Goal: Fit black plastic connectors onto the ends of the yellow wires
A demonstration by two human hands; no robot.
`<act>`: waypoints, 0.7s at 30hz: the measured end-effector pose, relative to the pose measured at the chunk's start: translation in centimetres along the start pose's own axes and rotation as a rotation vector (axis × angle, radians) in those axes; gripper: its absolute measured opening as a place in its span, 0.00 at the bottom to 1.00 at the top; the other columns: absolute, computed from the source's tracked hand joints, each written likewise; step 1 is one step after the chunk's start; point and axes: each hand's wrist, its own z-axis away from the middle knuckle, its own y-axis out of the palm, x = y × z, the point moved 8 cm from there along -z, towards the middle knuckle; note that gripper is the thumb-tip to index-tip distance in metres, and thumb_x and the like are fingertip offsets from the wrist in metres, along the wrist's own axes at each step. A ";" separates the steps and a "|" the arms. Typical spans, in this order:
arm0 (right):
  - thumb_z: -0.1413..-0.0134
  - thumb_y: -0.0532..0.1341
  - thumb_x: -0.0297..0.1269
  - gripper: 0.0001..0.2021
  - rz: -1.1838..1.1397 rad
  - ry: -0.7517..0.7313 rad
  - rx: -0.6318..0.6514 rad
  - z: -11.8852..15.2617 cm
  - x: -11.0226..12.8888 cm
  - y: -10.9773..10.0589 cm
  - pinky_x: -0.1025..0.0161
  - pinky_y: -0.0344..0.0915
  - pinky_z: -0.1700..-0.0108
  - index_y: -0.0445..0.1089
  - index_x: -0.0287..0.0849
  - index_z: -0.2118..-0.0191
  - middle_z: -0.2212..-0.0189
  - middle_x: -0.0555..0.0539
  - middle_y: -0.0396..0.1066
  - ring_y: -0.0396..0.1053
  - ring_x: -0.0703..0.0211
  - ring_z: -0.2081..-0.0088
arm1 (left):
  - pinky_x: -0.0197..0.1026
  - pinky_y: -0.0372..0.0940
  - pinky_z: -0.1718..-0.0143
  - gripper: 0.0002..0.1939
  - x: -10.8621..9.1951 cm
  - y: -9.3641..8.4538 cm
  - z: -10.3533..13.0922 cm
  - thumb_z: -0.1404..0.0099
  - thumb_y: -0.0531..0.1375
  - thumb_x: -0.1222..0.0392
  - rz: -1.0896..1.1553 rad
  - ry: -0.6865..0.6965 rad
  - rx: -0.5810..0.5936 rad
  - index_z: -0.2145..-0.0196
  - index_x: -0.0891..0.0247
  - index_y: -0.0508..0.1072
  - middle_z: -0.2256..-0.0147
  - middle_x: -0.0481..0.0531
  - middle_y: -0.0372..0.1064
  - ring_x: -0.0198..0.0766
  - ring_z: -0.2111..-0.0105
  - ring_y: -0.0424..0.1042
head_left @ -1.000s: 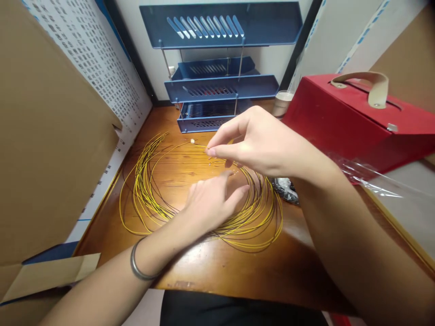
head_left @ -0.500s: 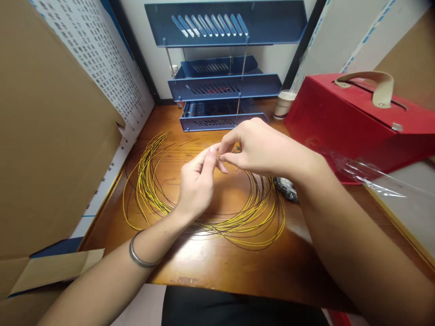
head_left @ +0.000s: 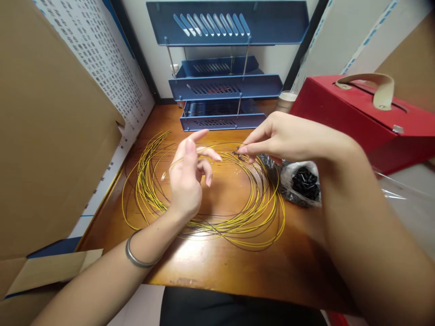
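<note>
A thin yellow wire [head_left: 212,146] runs through my left hand [head_left: 186,181], pinned under the thumb, while the other fingers stay loosely curled. Its pale tip [head_left: 163,175] sticks out to the left of that hand. My right hand [head_left: 272,141] is over the coil's far right side, thumb and index fingertips pinched together. Small black pieces [head_left: 240,157] are right at those fingertips; whether one is gripped cannot be made out. Beneath both hands lies a wide loose coil of yellow and dark wires [head_left: 234,224] on the wooden table [head_left: 217,267].
Right of the coil is an open plastic bag [head_left: 288,174] of small black pieces. A red box [head_left: 360,122] with a beige handle and a paper cup [head_left: 286,100] stand behind. A blue tiered rack [head_left: 224,88] is at the back, a cardboard box [head_left: 57,136] at left.
My hands have come apart. The right moved right to the small black pieces, uncovering the bag; the left shifted slightly left, its fingers loosening, with the wire tip now showing.
</note>
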 end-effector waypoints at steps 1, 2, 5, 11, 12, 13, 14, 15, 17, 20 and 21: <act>0.43 0.65 0.40 0.11 -0.012 -0.022 0.014 0.0 0.7 0.4 0.62 0.56 0.75 0.81 0.45 0.73 0.86 0.54 0.65 0.57 0.66 0.83 | 0.35 0.54 0.85 0.24 0.2 0.3 0.1 0.27 0.51 0.38 -0.014 -0.014 0.028 0.48 0.58 0.71 0.71 0.48 0.73 0.28 0.85 0.57; 0.43 0.64 0.40 0.11 -0.027 -0.042 0.034 0.0 1.4 0.8 0.62 0.55 0.76 0.82 0.45 0.72 0.85 0.54 0.66 0.57 0.66 0.83 | 0.35 0.55 0.84 0.24 0.4 0.5 0.2 0.27 0.51 0.39 -0.024 -0.026 0.049 0.48 0.59 0.72 0.71 0.48 0.73 0.28 0.85 0.58; 0.43 0.64 0.39 0.09 -0.085 -0.085 0.106 0.0 2.5 1.8 0.62 0.57 0.75 0.82 0.46 0.67 0.78 0.52 0.73 0.62 0.65 0.80 | 0.35 0.57 0.82 0.22 0.9 0.8 0.2 0.26 0.51 0.42 -0.040 -0.060 0.081 0.50 0.60 0.73 0.71 0.49 0.74 0.28 0.84 0.59; 0.40 0.62 0.46 0.15 -0.089 -0.104 0.195 -0.1 -0.4 1.6 0.62 0.62 0.67 0.79 0.45 0.73 0.74 0.50 0.76 0.67 0.61 0.72 | 0.35 0.55 0.84 0.20 0.7 -2.0 -1.4 0.25 0.50 0.42 0.004 -0.057 -0.136 0.56 0.58 0.74 0.71 0.48 0.74 0.27 0.85 0.57; 0.39 0.61 0.48 0.17 -0.098 -0.105 0.204 -0.1 -0.9 1.4 0.62 0.62 0.66 0.79 0.44 0.73 0.74 0.50 0.76 0.68 0.61 0.71 | 0.35 0.54 0.84 0.19 0.8 -2.3 -1.7 0.26 0.51 0.42 0.022 -0.058 -0.148 0.56 0.57 0.74 0.70 0.48 0.74 0.27 0.85 0.57; 0.39 0.60 0.51 0.19 -0.111 -0.109 0.215 -0.1 -1.3 1.4 0.62 0.62 0.65 0.79 0.44 0.73 0.74 0.50 0.75 0.68 0.60 0.71 | 0.35 0.54 0.85 0.18 0.9 -2.4 -1.9 0.27 0.53 0.42 0.044 -0.061 -0.144 0.56 0.57 0.74 0.69 0.48 0.74 0.27 0.85 0.57; 0.39 0.60 0.52 0.20 -0.125 -0.113 0.228 -0.2 -1.4 1.4 0.62 0.62 0.64 0.79 0.43 0.72 0.74 0.50 0.75 0.68 0.60 0.70 | 0.35 0.54 0.85 0.17 1.0 -2.2 -2.0 0.28 0.55 0.42 0.069 -0.069 -0.123 0.57 0.56 0.74 0.68 0.48 0.74 0.27 0.85 0.57; 0.40 0.60 0.53 0.20 -0.138 -0.118 0.238 -0.2 -1.4 1.5 0.62 0.62 0.64 0.79 0.43 0.72 0.73 0.49 0.75 0.68 0.60 0.70 | 0.35 0.54 0.84 0.17 1.2 -2.0 -2.1 0.29 0.57 0.42 0.091 -0.082 -0.092 0.56 0.57 0.74 0.67 0.48 0.74 0.27 0.85 0.58; 0.40 0.61 0.54 0.21 -0.154 -0.130 0.256 -0.3 -0.9 1.9 0.62 0.60 0.66 0.79 0.42 0.71 0.73 0.49 0.75 0.66 0.61 0.71 | 0.34 0.54 0.84 0.17 1.6 -1.1 -1.9 0.31 0.60 0.43 0.126 -0.116 -0.013 0.55 0.57 0.74 0.67 0.48 0.74 0.26 0.84 0.58; 0.39 0.61 0.52 0.20 -0.149 -0.151 0.272 -0.6 0.2 2.6 0.62 0.56 0.70 0.79 0.41 0.71 0.76 0.50 0.73 0.61 0.64 0.75 | 0.34 0.54 0.84 0.20 2.0 0.3 -1.3 0.32 0.60 0.42 0.138 -0.160 0.110 0.52 0.59 0.74 0.69 0.48 0.73 0.27 0.84 0.59; 0.38 0.61 0.51 0.20 -0.152 -0.157 0.276 -0.7 0.5 2.9 0.62 0.55 0.71 0.79 0.41 0.70 0.76 0.51 0.73 0.59 0.65 0.76 | 0.34 0.54 0.83 0.20 2.1 0.7 -1.1 0.32 0.60 0.42 0.132 -0.158 0.137 0.52 0.60 0.74 0.70 0.48 0.73 0.27 0.84 0.59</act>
